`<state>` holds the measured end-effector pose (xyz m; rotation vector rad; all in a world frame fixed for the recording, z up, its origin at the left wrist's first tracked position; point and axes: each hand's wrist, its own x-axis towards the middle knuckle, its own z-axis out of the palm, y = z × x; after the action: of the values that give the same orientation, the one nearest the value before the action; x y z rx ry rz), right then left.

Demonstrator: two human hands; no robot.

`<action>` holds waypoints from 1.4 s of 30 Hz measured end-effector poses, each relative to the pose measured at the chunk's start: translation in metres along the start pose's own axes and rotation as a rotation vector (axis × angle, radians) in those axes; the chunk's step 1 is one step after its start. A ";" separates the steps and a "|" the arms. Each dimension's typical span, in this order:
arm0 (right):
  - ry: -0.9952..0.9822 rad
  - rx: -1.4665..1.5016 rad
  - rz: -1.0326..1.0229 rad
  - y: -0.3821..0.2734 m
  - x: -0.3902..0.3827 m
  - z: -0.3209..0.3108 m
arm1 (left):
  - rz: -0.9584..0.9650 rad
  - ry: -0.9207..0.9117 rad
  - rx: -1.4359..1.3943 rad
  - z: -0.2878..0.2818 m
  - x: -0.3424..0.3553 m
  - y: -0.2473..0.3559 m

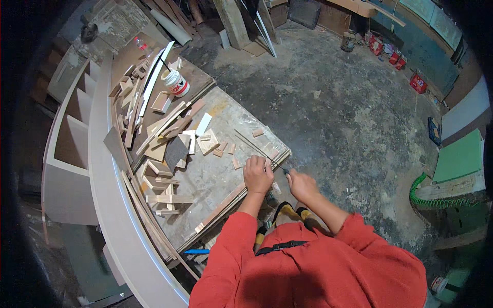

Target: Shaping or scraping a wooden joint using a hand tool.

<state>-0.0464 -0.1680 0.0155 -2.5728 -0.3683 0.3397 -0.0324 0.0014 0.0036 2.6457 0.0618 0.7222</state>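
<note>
My right hand (pixel 303 187) is closed round the dark handle of a long, thin tool (pixel 251 143), perhaps a narrow saw or a file. Its slim shaft slants away to the left over the near right corner of the worktable (pixel 221 123). Beside the shaft, my left hand (pixel 258 174) presses down at the table edge with its fingers curled. Whatever lies under those fingers is hidden. Close by on the tabletop are small wood blocks (pixel 236 163), and a square wood piece (pixel 208 142) lies farther left.
A white tub (pixel 175 83) with a stick in it stands at the table's far end, near several wood offcuts. Small wooden frames (pixel 169 198) sit at left, beside a long curved panel (pixel 110 205). A green coiled hose (pixel 436 201) hangs at right.
</note>
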 end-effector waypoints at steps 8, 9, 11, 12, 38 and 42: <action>0.121 0.057 -0.169 -0.018 0.050 0.007 | -0.059 -0.068 -0.058 -0.003 0.002 0.003; 0.119 0.057 -0.176 -0.017 0.042 0.004 | -0.047 -0.024 -0.051 -0.005 0.002 0.002; 0.040 -0.005 -0.055 -0.008 0.008 -0.006 | -0.033 0.025 -0.043 -0.006 0.002 0.000; 0.043 -0.008 -0.060 -0.002 -0.003 -0.007 | -0.027 0.028 -0.041 -0.006 0.001 0.000; -0.005 -0.066 -0.063 -0.015 -0.001 -0.026 | 0.153 -0.042 -0.028 -0.018 -0.002 -0.002; 0.001 -0.068 -0.057 -0.018 -0.004 -0.023 | 0.185 -0.014 0.020 -0.018 0.000 -0.001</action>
<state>-0.0467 -0.1648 0.0448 -2.6228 -0.4596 0.3106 -0.0416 0.0092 0.0175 2.6997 -0.1824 0.7655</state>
